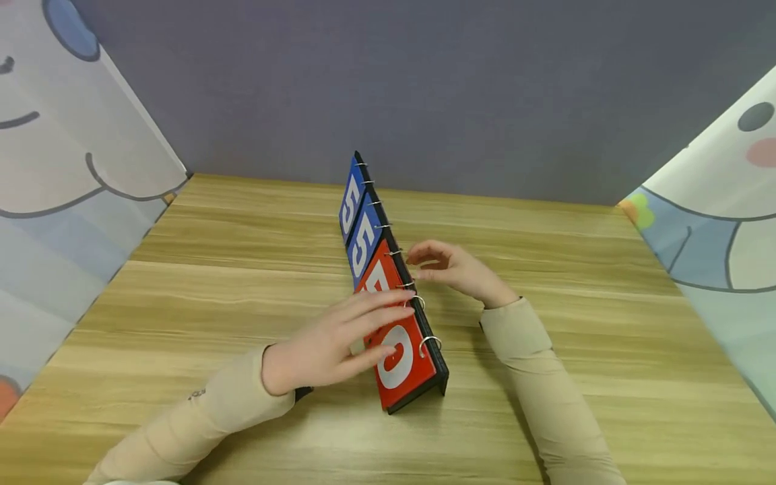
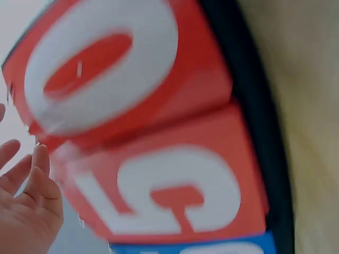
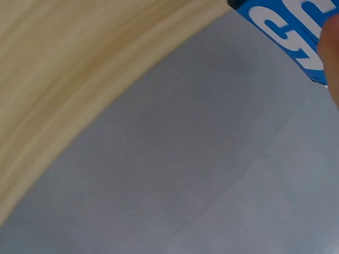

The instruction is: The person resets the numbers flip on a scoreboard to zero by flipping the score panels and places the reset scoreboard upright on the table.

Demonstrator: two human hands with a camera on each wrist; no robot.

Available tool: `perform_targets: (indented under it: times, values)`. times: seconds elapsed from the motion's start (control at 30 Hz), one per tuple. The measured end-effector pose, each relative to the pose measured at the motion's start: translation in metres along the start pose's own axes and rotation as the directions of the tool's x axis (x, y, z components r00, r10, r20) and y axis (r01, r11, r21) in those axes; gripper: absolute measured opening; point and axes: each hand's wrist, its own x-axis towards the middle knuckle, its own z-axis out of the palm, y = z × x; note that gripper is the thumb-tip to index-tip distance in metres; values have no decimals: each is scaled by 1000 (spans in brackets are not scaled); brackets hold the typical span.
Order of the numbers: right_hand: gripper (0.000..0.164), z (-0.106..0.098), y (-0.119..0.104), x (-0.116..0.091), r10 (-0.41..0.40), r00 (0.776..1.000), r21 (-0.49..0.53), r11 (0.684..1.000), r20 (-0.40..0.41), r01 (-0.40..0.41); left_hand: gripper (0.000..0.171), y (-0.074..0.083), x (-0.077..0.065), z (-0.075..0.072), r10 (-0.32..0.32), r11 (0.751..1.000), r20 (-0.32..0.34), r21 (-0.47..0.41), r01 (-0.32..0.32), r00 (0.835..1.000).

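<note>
A tabletop flip scoreboard [image 1: 403,269] with a black frame and metal rings stands like a tent, slanting away from me. Its near part carries a red card showing 0 [image 1: 397,357] and a red card showing 5 [image 2: 175,190]; two blue cards showing 5 [image 1: 364,242] sit at the far end. My left hand [image 1: 339,337] lies over the red cards with fingers extended, the fingertips near the rings at the top edge. On the other side, my right hand [image 1: 455,269] is beside the top edge, fingers loosely bent; whether they touch the board cannot be told.
The scoreboard stands on a wood-grain table [image 1: 242,269]. A grey wall panel [image 1: 424,94] rises behind the table. Cartoon-printed panels [image 1: 73,135] flank it at left and right.
</note>
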Motion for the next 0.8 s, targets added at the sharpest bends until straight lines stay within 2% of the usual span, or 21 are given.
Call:
perform_targets:
  times: [0.13, 0.23, 0.33, 0.53, 0.67, 0.8]
  values:
    - [51, 0, 7, 3, -23, 993, -13, 1000, 112, 24, 51, 11, -2, 9, 68, 994, 27, 79, -70, 997]
    - [56, 1, 10, 5, -25, 990, -4, 1000, 138, 26, 59, 15, -1, 14, 103, 989, 11, 108, -103, 995]
    - [54, 1, 12, 6, -18, 991, 4, 1000, 130, 18, 64, 18, -1, 19, 120, 986, 3, 114, -120, 993]
    - [37, -1, 14, 7, -4, 995, 16, 1000, 102, 2, 67, 18, -2, 29, 118, 985, 3, 127, -117, 993]
    - [30, -13, 16, 5, 47, 996, -6, 999, 73, -47, 72, 16, -3, 34, 115, 984, -7, 141, -113, 993]
    - [26, -29, 19, -2, 114, 993, -33, 993, -3, -114, 72, 15, -4, 37, 111, 980, -10, 165, -108, 994]
